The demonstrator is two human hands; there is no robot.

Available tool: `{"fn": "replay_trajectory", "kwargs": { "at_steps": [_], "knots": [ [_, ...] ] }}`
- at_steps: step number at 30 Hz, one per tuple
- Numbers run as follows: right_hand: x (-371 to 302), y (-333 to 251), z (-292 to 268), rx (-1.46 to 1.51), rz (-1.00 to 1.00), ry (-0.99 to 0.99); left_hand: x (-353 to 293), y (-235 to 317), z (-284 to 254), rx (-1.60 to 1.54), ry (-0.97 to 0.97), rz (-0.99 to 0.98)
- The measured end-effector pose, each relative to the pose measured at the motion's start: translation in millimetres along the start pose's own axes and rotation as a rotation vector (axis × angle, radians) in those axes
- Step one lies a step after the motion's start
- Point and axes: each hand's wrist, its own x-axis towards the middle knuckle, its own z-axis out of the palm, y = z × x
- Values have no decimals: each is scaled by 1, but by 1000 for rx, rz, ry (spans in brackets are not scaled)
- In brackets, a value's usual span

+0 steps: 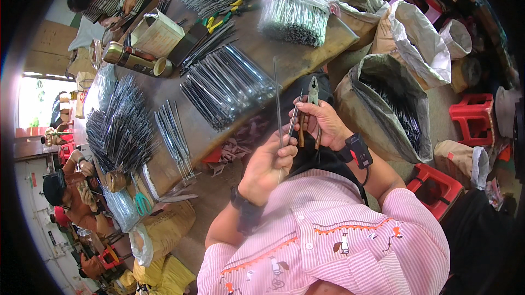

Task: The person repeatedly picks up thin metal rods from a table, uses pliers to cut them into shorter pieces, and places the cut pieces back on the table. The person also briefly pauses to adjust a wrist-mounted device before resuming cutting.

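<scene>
Two hands work above the surface (306, 57): left hand (266, 166) fingers pinching a thin metal rod (277, 98), right hand (324, 123) fingers wrapped around pliers (312, 103).

Wooden bench (306, 57): bundles of metal rods (227, 84), bagged rods (295, 10), green-handled pliers (216, 21), cardboard box (158, 33), tin can (136, 61).

single head-worn fisheye view, looking steeply down over your chest, tilted sideways. your hands sit close, mid-frame; the wooden table (306, 57) runs diagonally beyond. edges bend near the rim.
</scene>
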Motion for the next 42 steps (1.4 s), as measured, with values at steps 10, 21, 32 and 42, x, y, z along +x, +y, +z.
{"fn": "replay_trajectory", "kwargs": {
  "at_steps": [10, 21, 32, 42],
  "knots": [
    [-2, -1, -3, -89, -1, 31, 3, 2, -4, 55, 45, -18],
    [-7, -3, 0, -140, -39, 28, -10, -3, 6, 748, 111, 228],
    [-11, -5, 0, -172, -78, 49, -18, -7, 10, 1099, 248, 302],
    [-15, -7, 5, -134, -136, -25, -15, -8, 12, 1000, 196, 278]
  ]
}}
